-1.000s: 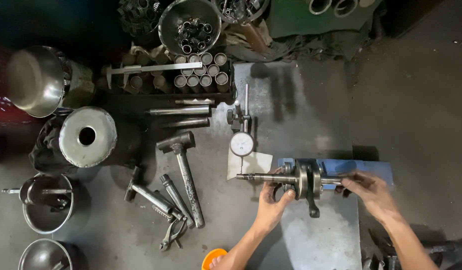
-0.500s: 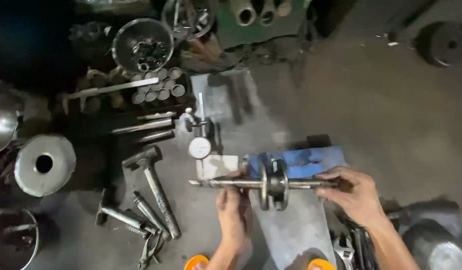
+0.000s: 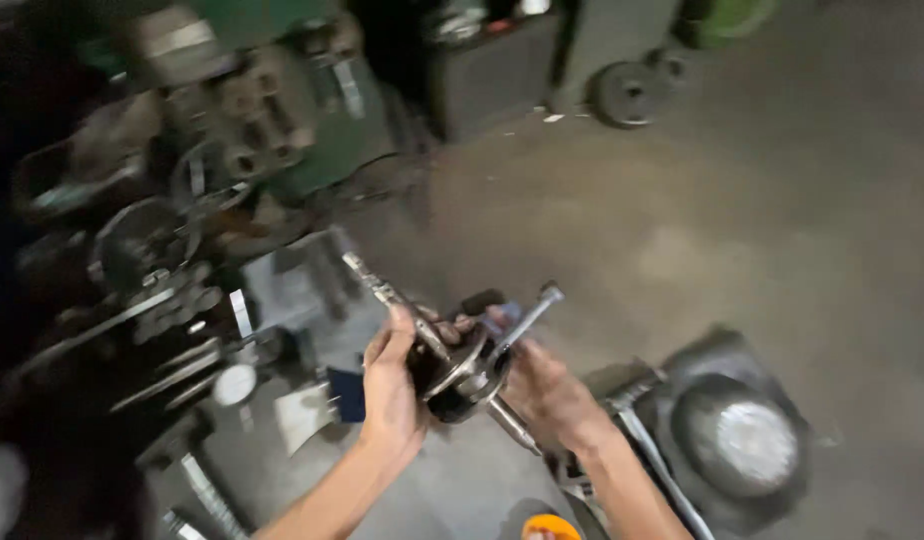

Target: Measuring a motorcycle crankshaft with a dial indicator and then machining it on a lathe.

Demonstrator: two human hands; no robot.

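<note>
Both hands hold a metal crankshaft [image 3: 460, 368] lifted above the concrete floor, its long shaft slanting up to the left and the connecting rod [image 3: 527, 320] sticking up to the right. My left hand [image 3: 390, 385] grips it from the left side, fingers around the shaft by the round webs. On the lower right side my right hand [image 3: 547, 395] grips the webs and the lower shaft end. The picture is blurred by motion.
A dial gauge [image 3: 234, 384] and long steel tools [image 3: 162, 375] lie on the floor at left. A green machine [image 3: 282, 120] with parts piled on it stands behind. A round metal casing [image 3: 747, 440] sits at lower right, a dark disc [image 3: 627, 92] farther back.
The crankshaft has been lifted off the blue stand and tilted from level to slanting. The view has swung up and right, so the tools have slid to the left edge.
</note>
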